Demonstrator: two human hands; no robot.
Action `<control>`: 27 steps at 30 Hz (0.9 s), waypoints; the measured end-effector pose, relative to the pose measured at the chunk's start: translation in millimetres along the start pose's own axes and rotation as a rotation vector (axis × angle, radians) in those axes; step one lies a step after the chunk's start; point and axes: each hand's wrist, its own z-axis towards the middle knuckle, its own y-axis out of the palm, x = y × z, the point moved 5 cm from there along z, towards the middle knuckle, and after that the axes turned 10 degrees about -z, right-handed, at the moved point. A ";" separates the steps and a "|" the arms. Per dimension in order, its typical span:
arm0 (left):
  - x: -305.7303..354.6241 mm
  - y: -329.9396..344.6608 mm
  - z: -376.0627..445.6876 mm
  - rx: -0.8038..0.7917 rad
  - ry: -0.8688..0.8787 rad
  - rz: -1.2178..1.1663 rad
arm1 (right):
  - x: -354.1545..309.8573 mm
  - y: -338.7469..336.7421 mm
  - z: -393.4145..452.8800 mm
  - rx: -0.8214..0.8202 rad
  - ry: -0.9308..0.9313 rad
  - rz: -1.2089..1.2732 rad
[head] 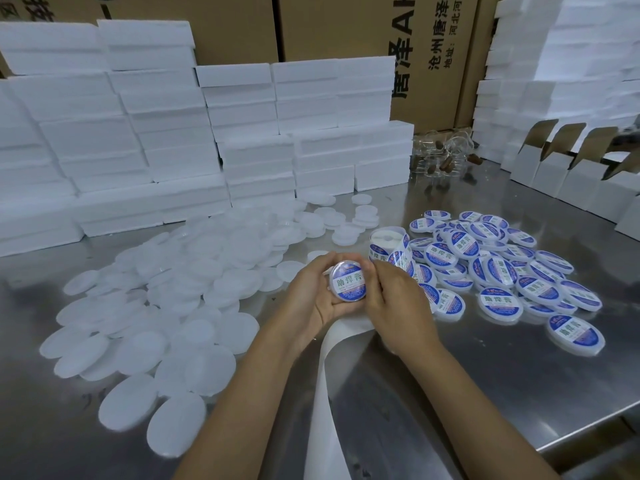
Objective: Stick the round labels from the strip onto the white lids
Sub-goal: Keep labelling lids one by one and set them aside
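My left hand (313, 299) cups a white lid (347, 283) that carries a blue and white round label, fingers curled round its rim. My right hand (398, 299) is at the lid's right edge, its fingertips hidden behind the lid. The label roll (387, 241) stands just beyond my hands, and a strip with labels curls off it toward my right hand. Bare white backing strip (329, 393) trails down between my forearms. A large heap of plain white lids (180, 292) lies to the left. Labelled lids (491, 268) are piled on the right.
The steel table (467, 393) has its edge at the lower right. Stacked white foam boxes (138, 133) wall off the back and left. Folded white cartons (571, 174) stand at the right. Brown cardboard cartons (346, 26) rise behind, and some clear jars (443, 157) lie at the back.
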 end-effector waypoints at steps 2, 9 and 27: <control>-0.6 2.2 0.2 0.026 0.006 0.018 | -3.2 -3.6 -1.0 0.010 -0.012 -0.082; -0.1 9.9 -5.8 0.049 0.009 0.092 | 0.0 -6.2 -1.8 0.093 0.008 -0.084; 8.8 2.1 -2.4 0.164 0.022 -0.185 | -5.9 9.7 -2.4 -0.050 -0.144 0.078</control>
